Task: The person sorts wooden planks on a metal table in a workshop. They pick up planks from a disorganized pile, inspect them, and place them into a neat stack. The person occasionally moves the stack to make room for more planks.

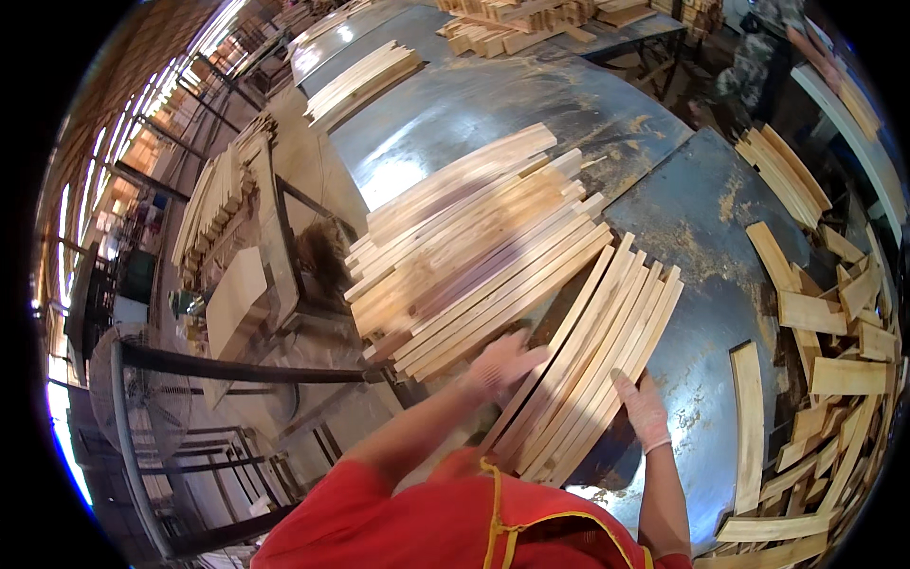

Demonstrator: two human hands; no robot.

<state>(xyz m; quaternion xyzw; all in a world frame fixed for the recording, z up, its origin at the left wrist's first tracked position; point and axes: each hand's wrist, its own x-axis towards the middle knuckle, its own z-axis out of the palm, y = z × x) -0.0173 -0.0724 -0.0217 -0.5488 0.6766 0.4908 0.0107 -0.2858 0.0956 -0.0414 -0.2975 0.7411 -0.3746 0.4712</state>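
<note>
A bundle of long, narrow wooden slats (592,360) lies side by side in front of me, its near ends close to my red top. At its left edge is my left hand (507,363), slightly blurred, fingers spread toward the outermost slat. My right hand (645,410), in a thin see-through glove, rests against the bundle's right side with its thumb apart and touching the wood; part of its fingers is hidden. Just beyond the left hand spreads a wider row of slats (474,242), some with darker brown or purplish faces. A narrow gap separates the two groups.
Both groups lie on a dark metal table (654,204) dusted with sawdust. Loose offcuts (825,379) pile up along the right. More slats (365,83) and stacked wood (521,24) stand farther off. A metal frame (246,365) is at left; another person (758,62) stands far right.
</note>
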